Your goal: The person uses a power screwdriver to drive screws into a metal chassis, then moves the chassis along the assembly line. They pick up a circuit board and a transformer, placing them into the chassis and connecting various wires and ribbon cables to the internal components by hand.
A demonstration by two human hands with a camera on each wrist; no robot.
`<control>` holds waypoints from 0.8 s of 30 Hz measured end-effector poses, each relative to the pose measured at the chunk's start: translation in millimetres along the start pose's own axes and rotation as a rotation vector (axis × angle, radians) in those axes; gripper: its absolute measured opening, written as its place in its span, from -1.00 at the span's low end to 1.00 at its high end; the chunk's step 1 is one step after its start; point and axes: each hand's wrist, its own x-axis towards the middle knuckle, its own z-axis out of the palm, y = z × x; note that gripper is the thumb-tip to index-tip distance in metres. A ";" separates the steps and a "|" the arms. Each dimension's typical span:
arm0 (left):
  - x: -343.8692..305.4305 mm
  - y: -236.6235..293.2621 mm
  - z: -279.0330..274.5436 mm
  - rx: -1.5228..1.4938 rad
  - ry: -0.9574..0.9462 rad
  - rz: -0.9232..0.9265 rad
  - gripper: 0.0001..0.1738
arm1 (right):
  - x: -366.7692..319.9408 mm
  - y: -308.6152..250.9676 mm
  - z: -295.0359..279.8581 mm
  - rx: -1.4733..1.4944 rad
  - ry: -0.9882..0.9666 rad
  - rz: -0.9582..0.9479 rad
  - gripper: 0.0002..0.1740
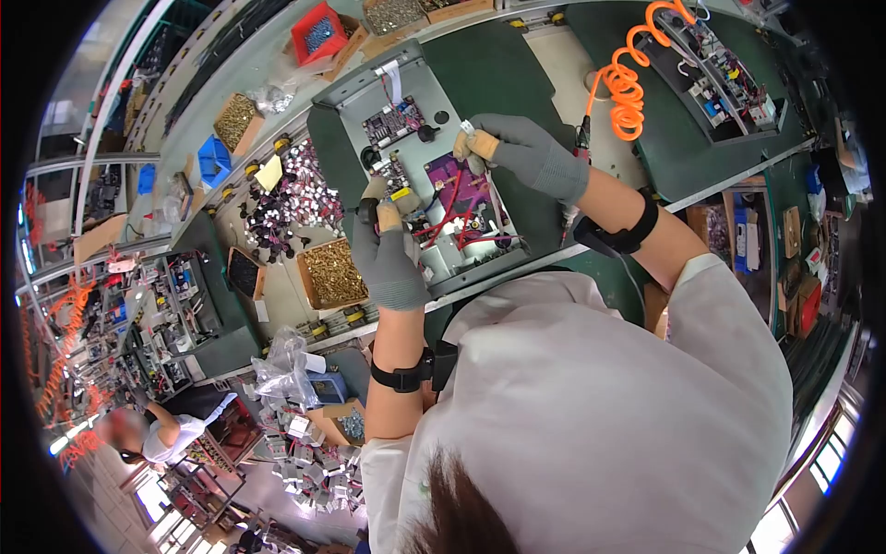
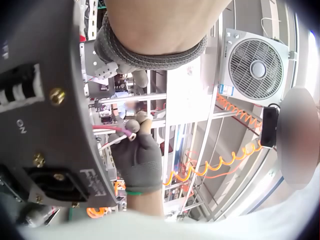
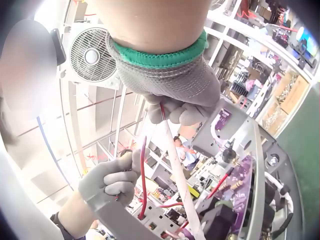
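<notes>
My gloved right hand (image 1: 531, 157) is raised over the right side of an open metal chassis (image 1: 346, 97). Its thumb and fingers pinch a wire (image 3: 162, 111), with a small white piece (image 1: 468, 127) showing at the fingertips in the head view. Below that hand, red wires (image 1: 454, 205) run over a purple circuit board (image 1: 443, 175). My gloved left hand (image 1: 388, 263) is over the chassis's left side, fingers curled round a small dark piece (image 3: 126, 151) mostly hidden by the glove. Beside it is a component with a yellow label (image 1: 400, 194).
Left of the chassis lie a heap of wired connectors (image 1: 300, 189) and a box of brass-coloured parts (image 1: 332, 274). A coiled orange hose (image 1: 628, 102) hangs at the right, near another chassis (image 1: 724, 83). A red bin (image 1: 318, 35) stands at the back. Another person (image 1: 180, 439) is at the far left.
</notes>
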 end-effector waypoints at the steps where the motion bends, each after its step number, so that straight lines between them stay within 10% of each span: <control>1: 3.4 3.3 -2.5 -0.006 0.001 0.013 -0.61 | 4.2 0.1 2.5 -0.028 -0.018 0.044 -0.70; 9: 48.8 -0.9 -14.6 0.398 -0.110 0.209 -0.72 | 48.6 -2.7 28.8 -0.600 -0.215 0.383 -0.69; 13: 49.8 -3.7 -27.0 0.399 -0.158 0.064 -0.69 | 50.3 -12.1 42.9 -0.807 -0.410 0.119 -0.58; 21: 58.6 -21.1 -65.2 0.326 -0.133 -0.009 -0.77 | 76.9 5.4 42.6 -0.312 -0.458 0.439 -0.60; 24: 56.6 -25.0 -88.5 0.214 -0.076 -0.050 -0.78 | 97.4 36.0 26.1 -0.580 -0.534 0.389 -0.68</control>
